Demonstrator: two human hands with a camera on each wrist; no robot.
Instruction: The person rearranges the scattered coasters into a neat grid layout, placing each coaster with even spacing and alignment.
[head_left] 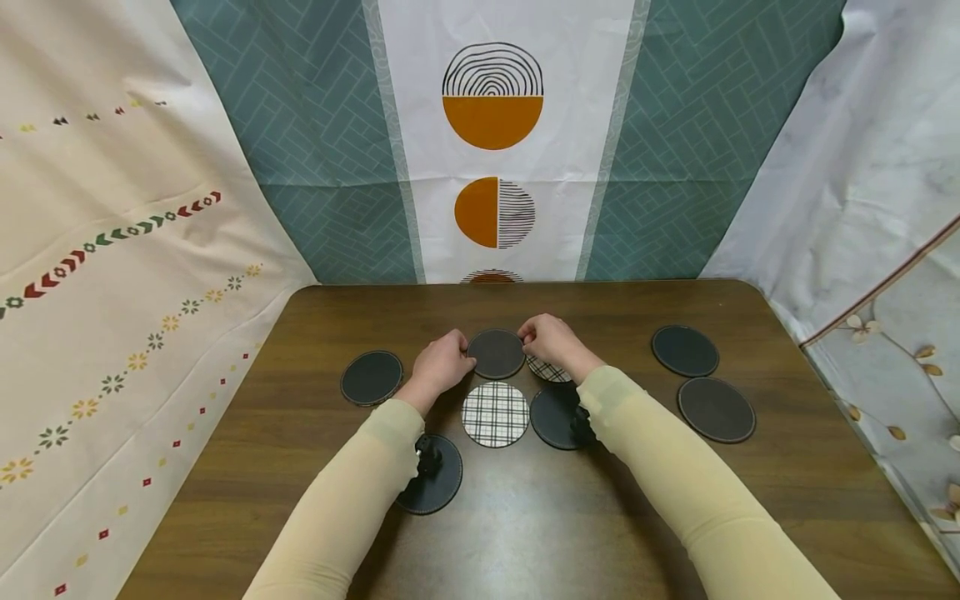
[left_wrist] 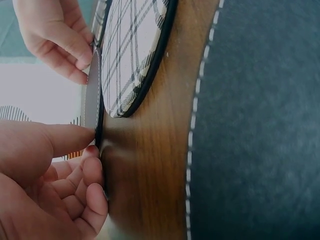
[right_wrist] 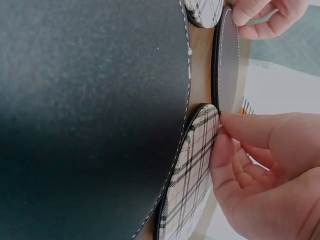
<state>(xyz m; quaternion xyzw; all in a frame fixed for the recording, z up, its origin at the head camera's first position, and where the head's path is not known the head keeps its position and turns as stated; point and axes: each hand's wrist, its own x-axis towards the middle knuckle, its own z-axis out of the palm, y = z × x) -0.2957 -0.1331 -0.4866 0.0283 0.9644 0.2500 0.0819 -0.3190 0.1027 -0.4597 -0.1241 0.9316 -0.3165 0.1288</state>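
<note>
A round dark brown coaster [head_left: 495,353] with a stitched rim sits near the back of the table, between both hands. My left hand [head_left: 442,362] pinches its left edge between thumb and fingers. On the opposite edge, my right hand [head_left: 551,342] pinches it too. Just in front lies a white plaid coaster [head_left: 495,415]. Another plaid coaster [head_left: 547,370] is partly hidden below my right hand, its plaid face [right_wrist: 192,170] close under the fingers in the right wrist view. A black coaster [head_left: 553,415] lies below my right wrist, partly covered by the wrist camera.
One black coaster [head_left: 372,377] lies left of my left hand. Another black coaster [head_left: 442,483] is partly behind the left sleeve. At the right are a black coaster [head_left: 685,350] and a brown coaster [head_left: 716,409]. Patterned cloths hang around the wooden table [head_left: 510,533].
</note>
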